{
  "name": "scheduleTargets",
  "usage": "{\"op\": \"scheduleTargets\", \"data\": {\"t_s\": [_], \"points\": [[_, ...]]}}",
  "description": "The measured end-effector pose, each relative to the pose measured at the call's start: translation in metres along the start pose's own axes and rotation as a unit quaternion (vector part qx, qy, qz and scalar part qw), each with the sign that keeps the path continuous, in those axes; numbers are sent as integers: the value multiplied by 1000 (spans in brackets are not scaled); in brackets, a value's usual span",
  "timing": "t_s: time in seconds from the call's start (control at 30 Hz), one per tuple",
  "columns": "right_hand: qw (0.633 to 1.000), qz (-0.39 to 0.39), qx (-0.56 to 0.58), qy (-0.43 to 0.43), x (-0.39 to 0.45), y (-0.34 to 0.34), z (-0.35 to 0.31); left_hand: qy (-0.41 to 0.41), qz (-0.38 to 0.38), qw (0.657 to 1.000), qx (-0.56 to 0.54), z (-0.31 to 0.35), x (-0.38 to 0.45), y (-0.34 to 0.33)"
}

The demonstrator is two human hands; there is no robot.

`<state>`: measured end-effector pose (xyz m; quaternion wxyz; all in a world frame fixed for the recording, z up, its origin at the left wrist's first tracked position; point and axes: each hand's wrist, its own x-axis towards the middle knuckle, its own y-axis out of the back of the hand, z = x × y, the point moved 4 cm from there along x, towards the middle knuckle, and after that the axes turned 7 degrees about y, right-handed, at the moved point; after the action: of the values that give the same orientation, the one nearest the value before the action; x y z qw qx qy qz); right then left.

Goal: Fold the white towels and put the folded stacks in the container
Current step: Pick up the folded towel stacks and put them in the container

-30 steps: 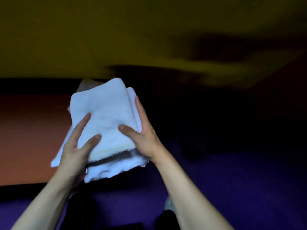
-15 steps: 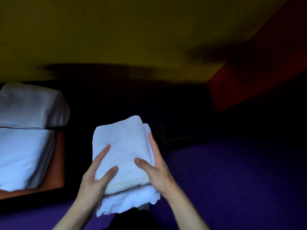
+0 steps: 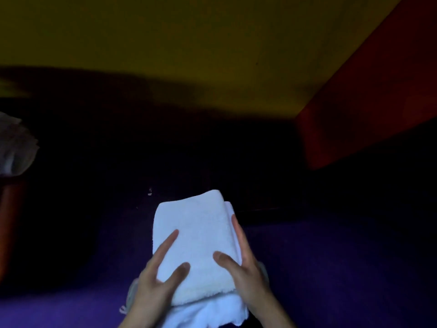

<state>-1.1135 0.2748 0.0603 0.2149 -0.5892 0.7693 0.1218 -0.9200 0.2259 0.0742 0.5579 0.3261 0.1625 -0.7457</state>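
A stack of folded white towels [image 3: 198, 237] is held up in front of me, low in the middle of the view. My left hand [image 3: 156, 282] grips its left near corner, thumb and fingers spread on top. My right hand [image 3: 246, 268] clasps its right side, thumb on top and fingers along the edge. The scene is very dark. Another pile of white towels [image 3: 14, 145] shows at the far left edge, on an orange-brown container [image 3: 11, 218]. Most of that container is out of view.
A dark purple surface [image 3: 331, 268] spreads below and to the right. A yellow wall [image 3: 189, 43] fills the top, and a red panel [image 3: 366, 102] stands at the right. A deep black gap lies between the wall and the purple surface.
The view has swung to the right: the towels in the container slid from the left part to the far left edge. Both hands keep the same hold on the stack.
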Motion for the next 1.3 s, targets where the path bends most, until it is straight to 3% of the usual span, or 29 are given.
{"op": "scheduleTargets", "data": {"t_s": [0.23, 0.57, 0.83, 1.1, 1.3], "points": [[1000, 5, 5, 25, 121, 121, 56, -52, 19, 998, 23, -17, 120, -117], [995, -1, -42, 96, 289, 214, 129, -159, -6, 987, 29, -39, 303, -215], [986, 42, -100, 123, 340, 289, 167, -186, -22, 982, 35, -73, 381, -288], [971, 29, -199, 130, 374, 303, 193, -159, -22, 987, 26, -113, 431, -329], [956, 102, -234, 141, 381, 325, 203, -177, -43, 980, 76, -111, 453, -350]]}}
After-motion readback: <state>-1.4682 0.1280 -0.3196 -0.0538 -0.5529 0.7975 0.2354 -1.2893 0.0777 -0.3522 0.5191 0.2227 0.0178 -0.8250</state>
